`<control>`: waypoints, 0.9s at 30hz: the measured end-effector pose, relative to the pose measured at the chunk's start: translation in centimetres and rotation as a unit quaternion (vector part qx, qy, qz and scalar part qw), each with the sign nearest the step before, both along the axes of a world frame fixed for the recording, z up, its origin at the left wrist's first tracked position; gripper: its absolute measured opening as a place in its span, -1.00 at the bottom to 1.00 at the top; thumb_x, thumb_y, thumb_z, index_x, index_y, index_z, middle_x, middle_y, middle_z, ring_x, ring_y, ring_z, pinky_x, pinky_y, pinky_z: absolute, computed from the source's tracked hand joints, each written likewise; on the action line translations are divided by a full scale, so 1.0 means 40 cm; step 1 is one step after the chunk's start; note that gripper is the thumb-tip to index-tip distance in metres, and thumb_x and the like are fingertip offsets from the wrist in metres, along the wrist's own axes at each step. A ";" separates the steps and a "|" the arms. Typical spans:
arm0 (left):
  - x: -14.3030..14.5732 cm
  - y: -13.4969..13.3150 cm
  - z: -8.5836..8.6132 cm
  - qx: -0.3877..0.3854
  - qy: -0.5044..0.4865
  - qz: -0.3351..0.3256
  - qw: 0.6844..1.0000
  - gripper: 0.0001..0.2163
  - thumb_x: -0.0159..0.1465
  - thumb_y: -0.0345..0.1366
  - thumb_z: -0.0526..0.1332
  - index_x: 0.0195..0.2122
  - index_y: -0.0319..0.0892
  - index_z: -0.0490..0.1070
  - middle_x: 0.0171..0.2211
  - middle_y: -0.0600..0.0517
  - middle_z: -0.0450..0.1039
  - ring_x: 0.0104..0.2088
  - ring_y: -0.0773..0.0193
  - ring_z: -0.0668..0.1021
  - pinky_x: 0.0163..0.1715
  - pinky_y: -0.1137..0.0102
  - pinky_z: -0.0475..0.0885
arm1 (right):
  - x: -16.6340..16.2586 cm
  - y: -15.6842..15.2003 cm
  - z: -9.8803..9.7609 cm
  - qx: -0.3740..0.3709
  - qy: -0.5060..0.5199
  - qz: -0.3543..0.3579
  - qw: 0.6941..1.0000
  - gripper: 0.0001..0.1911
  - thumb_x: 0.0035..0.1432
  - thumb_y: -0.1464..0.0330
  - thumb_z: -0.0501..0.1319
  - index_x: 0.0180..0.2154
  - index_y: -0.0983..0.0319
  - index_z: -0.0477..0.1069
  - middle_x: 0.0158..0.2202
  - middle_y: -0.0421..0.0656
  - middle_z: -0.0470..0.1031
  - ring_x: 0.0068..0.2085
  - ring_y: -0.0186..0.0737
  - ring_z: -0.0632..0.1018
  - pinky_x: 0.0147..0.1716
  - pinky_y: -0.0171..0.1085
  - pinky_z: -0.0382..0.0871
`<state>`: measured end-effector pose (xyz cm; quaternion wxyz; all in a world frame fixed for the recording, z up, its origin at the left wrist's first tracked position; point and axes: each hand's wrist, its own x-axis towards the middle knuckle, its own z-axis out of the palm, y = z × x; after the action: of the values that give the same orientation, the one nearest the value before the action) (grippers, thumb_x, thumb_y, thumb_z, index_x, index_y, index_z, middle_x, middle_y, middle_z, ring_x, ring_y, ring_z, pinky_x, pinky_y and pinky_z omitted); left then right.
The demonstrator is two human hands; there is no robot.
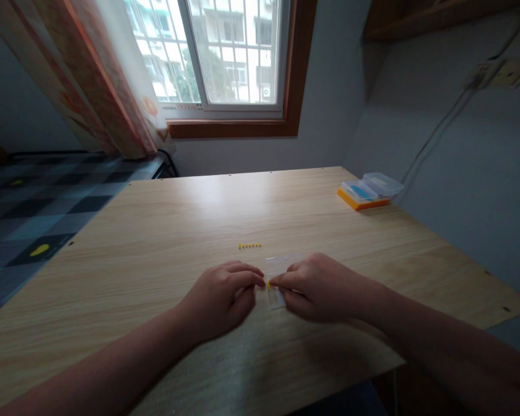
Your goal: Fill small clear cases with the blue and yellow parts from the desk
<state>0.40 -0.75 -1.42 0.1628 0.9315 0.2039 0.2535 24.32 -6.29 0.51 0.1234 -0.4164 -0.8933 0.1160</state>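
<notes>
A small clear plastic case (275, 299) lies on the wooden table between my hands, partly covered by my right hand. At its left side is a tiny yellow piece (268, 284), too small to name more exactly. My right hand (314, 287) is closed, with its index fingertip against this piece and the thumb tucked below over the case. My left hand (227, 296) reaches in from the other side. Its fingers are bent, with a gap to the thumb, and the fingertips are at the case's left edge beside the yellow piece.
Several tiny yellow pieces (249, 246) stand in a short row just beyond my hands. An orange-based box with a raised clear lid (366, 192) sits at the table's far right, near the wall. A bed with a checked cover (47, 214) adjoins the table's left edge.
</notes>
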 end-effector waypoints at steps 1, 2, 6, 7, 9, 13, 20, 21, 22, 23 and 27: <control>0.000 0.000 0.000 0.001 -0.002 0.000 1.000 -0.74 0.27 -0.47 0.10 -0.18 -0.14 0.58 -0.15 0.02 0.65 -0.19 0.22 0.66 -0.17 0.33 0.58 | 0.000 0.000 -0.001 0.000 -0.001 0.001 1.000 -0.78 0.25 0.43 0.15 -0.22 0.23 0.60 -0.35 -0.15 0.61 -0.39 -0.30 0.53 -0.38 -0.32 0.17; 0.001 -0.001 0.001 0.002 -0.003 0.001 1.000 -0.73 0.28 -0.46 0.10 -0.16 -0.15 0.58 -0.16 0.01 0.65 -0.19 0.22 0.66 -0.18 0.33 0.58 | 0.000 0.000 -0.002 0.001 -0.002 0.002 1.000 -0.79 0.24 0.43 0.16 -0.23 0.24 0.59 -0.35 -0.15 0.61 -0.40 -0.30 0.53 -0.38 -0.32 0.17; 0.003 0.000 0.002 0.004 -0.002 -0.007 1.000 -0.71 0.30 -0.46 0.09 -0.11 -0.15 0.59 -0.14 0.00 0.65 -0.18 0.21 0.66 -0.18 0.33 0.59 | -0.001 0.001 -0.003 0.007 -0.003 0.002 1.000 -0.79 0.25 0.42 0.16 -0.22 0.22 0.59 -0.39 -0.16 0.59 -0.41 -0.32 0.50 -0.39 -0.33 0.14; 0.003 0.001 0.002 0.005 -0.002 -0.010 1.000 -0.71 0.30 -0.46 0.09 -0.10 -0.15 0.59 -0.14 0.00 0.65 -0.18 0.21 0.66 -0.18 0.33 0.59 | -0.001 0.001 -0.002 0.008 -0.003 0.002 1.000 -0.79 0.25 0.42 0.16 -0.23 0.22 0.59 -0.39 -0.17 0.59 -0.42 -0.32 0.49 -0.39 -0.33 0.13; 0.003 0.002 0.002 0.009 -0.005 -0.012 1.000 -0.71 0.30 -0.46 0.10 -0.10 -0.15 0.59 -0.14 0.00 0.66 -0.18 0.21 0.66 -0.18 0.32 0.59 | 0.000 0.000 -0.002 0.008 -0.004 0.002 1.000 -0.79 0.25 0.43 0.16 -0.24 0.22 0.59 -0.40 -0.17 0.58 -0.43 -0.33 0.48 -0.39 -0.32 0.12; 0.003 0.003 0.000 0.017 -0.007 -0.012 1.000 -0.71 0.30 -0.46 0.10 -0.11 -0.16 0.60 -0.14 0.00 0.66 -0.19 0.20 0.66 -0.19 0.31 0.60 | -0.001 0.000 -0.003 0.007 0.001 0.005 1.000 -0.79 0.25 0.43 0.15 -0.24 0.23 0.58 -0.39 -0.17 0.59 -0.42 -0.34 0.48 -0.38 -0.33 0.14; 0.003 0.002 -0.002 0.011 -0.010 -0.010 1.000 -0.71 0.29 -0.46 0.10 -0.10 -0.15 0.60 -0.13 0.00 0.66 -0.17 0.20 0.67 -0.15 0.30 0.60 | 0.001 0.000 -0.001 0.011 0.007 -0.001 1.000 -0.79 0.25 0.43 0.14 -0.22 0.24 0.57 -0.38 -0.16 0.58 -0.42 -0.33 0.47 -0.39 -0.33 0.13; 0.003 0.002 -0.002 0.008 -0.009 -0.008 1.000 -0.70 0.29 -0.47 0.10 -0.10 -0.15 0.60 -0.13 -0.01 0.66 -0.17 0.20 0.67 -0.15 0.30 0.60 | 0.000 0.000 0.000 0.011 0.006 -0.002 1.000 -0.79 0.25 0.43 0.14 -0.25 0.25 0.57 -0.39 -0.16 0.57 -0.42 -0.33 0.46 -0.40 -0.33 0.13; 0.003 0.002 -0.002 0.006 -0.008 -0.007 1.000 -0.70 0.29 -0.47 0.10 -0.10 -0.15 0.60 -0.13 -0.01 0.66 -0.17 0.20 0.67 -0.14 0.29 0.60 | -0.001 0.000 0.002 0.010 0.004 -0.002 1.000 -0.80 0.25 0.43 0.14 -0.28 0.25 0.56 -0.41 -0.17 0.56 -0.43 -0.34 0.45 -0.40 -0.33 0.13; 0.003 0.003 -0.001 0.005 -0.006 -0.005 1.000 -0.70 0.29 -0.47 0.10 -0.11 -0.15 0.60 -0.13 -0.01 0.66 -0.17 0.20 0.67 -0.14 0.29 0.61 | -0.002 -0.001 0.004 0.008 0.001 -0.002 1.000 -0.80 0.25 0.43 0.14 -0.30 0.26 0.55 -0.42 -0.17 0.55 -0.44 -0.34 0.44 -0.41 -0.33 0.12; 0.002 0.002 0.000 0.006 -0.003 -0.002 1.000 -0.71 0.30 -0.45 0.09 -0.11 -0.15 0.60 -0.14 -0.01 0.66 -0.18 0.19 0.67 -0.15 0.27 0.61 | -0.006 -0.001 0.005 0.000 -0.009 0.003 1.000 -0.81 0.24 0.43 0.15 -0.34 0.26 0.54 -0.43 -0.17 0.54 -0.44 -0.34 0.44 -0.41 -0.34 0.11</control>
<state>0.50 -0.67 -1.40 0.1580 0.9321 0.2003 0.2570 24.09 -6.33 0.72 0.1147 -0.4150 -0.8955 0.1124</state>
